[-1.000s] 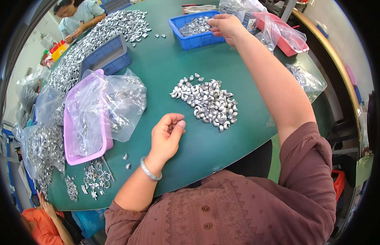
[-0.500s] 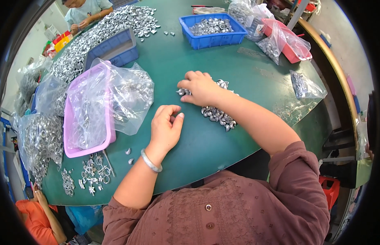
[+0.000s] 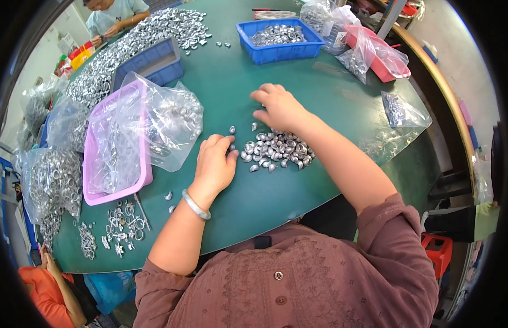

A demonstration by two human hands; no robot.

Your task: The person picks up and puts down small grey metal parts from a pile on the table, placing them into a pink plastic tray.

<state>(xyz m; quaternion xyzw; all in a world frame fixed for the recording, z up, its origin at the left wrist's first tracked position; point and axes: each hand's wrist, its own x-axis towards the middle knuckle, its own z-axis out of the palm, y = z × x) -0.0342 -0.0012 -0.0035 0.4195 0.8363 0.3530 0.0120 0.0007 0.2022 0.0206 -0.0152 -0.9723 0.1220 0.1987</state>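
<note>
A heap of small silver metal pieces (image 3: 278, 149) lies on the green round table (image 3: 330, 87) in front of me. My right hand (image 3: 279, 107) rests palm down on the far edge of the heap, fingers spread to the left. My left hand (image 3: 214, 163) lies at the heap's left edge, fingers curled down on a few pieces; whether it holds one I cannot tell. A pale bangle (image 3: 195, 204) circles my left wrist. Two loose pieces (image 3: 232, 129) lie just beyond the left hand.
A pink tray (image 3: 94, 192) lined with a clear plastic bag (image 3: 169, 123) stands at my left. A blue tray of metal parts (image 3: 279, 38) and a pink bagged tray (image 3: 377, 53) sit far. Metal rings (image 3: 51, 183) are piled left. Another person (image 3: 113, 15) works across.
My right hand came back from the far blue tray to the heap and now presses on its far edge. The left hand slid slightly toward the heap.
</note>
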